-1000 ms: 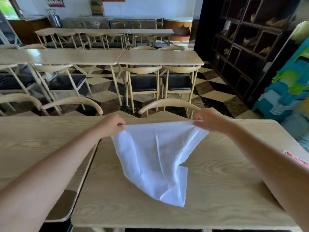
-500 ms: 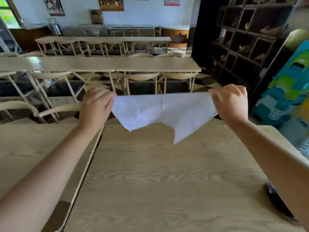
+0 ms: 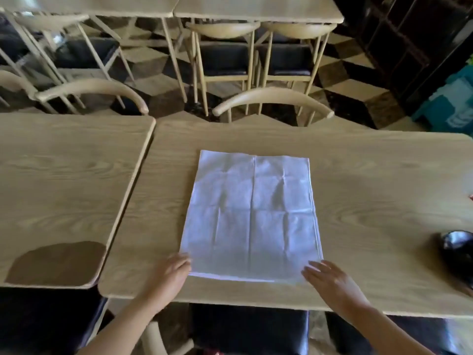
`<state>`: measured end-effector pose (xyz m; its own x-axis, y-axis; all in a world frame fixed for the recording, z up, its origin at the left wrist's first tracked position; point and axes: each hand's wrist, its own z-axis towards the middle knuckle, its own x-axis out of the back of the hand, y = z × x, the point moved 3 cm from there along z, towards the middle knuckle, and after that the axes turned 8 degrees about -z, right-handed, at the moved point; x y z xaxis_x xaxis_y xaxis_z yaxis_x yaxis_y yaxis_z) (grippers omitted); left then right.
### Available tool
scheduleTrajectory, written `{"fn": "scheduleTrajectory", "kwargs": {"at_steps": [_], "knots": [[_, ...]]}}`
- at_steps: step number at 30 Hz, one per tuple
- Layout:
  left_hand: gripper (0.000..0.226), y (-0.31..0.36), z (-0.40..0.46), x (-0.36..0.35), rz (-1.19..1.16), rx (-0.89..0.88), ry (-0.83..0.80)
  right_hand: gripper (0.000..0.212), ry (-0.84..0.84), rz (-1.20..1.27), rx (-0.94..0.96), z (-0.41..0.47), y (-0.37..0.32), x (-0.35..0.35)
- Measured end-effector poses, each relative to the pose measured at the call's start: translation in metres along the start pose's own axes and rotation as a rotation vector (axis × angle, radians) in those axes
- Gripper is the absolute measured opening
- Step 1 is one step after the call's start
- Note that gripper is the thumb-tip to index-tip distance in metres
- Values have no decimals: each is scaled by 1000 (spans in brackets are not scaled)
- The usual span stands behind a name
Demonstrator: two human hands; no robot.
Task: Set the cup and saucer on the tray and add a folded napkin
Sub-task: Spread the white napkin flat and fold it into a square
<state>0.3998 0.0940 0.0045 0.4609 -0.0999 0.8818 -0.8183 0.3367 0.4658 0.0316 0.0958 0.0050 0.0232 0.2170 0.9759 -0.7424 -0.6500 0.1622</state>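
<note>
Wooden bench [image 3: 358, 201] carrying napkin [image 3: 252, 216] spread flat for folding; left hand [image 3: 174, 271] and right hand [image 3: 330, 278], fingers open, press its near corners.

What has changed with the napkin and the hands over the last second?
The napkin went from hanging in the air, pinched at its top corners, to lying spread flat on the table. The left hand and right hand dropped to its near corners, fingers now open on it. The table under it is the same, and the napkin is still unfolded.
</note>
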Motion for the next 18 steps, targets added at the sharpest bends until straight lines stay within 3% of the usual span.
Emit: {"fn": "scheduleTrajectory", "kwargs": {"at_steps": [4,9,12,15,18], "knots": [[46,8,-23,-20,-40,75,-31,52,-31,130,-163,-29,-13,-19],[18,7,-44,-30,-133,42,-103,35,-40,211,-272,-49,-19,-23],[40,13,-41,-31,-113,92,-24,38,-24,250,-409,-42,-25,-16],[45,49,5,-37,-57,111,127,47,-21,258,-475,1,-41,-15],[51,88,62,-72,19,127,65,54,-102,253,-575,57,-57,-32]]}}
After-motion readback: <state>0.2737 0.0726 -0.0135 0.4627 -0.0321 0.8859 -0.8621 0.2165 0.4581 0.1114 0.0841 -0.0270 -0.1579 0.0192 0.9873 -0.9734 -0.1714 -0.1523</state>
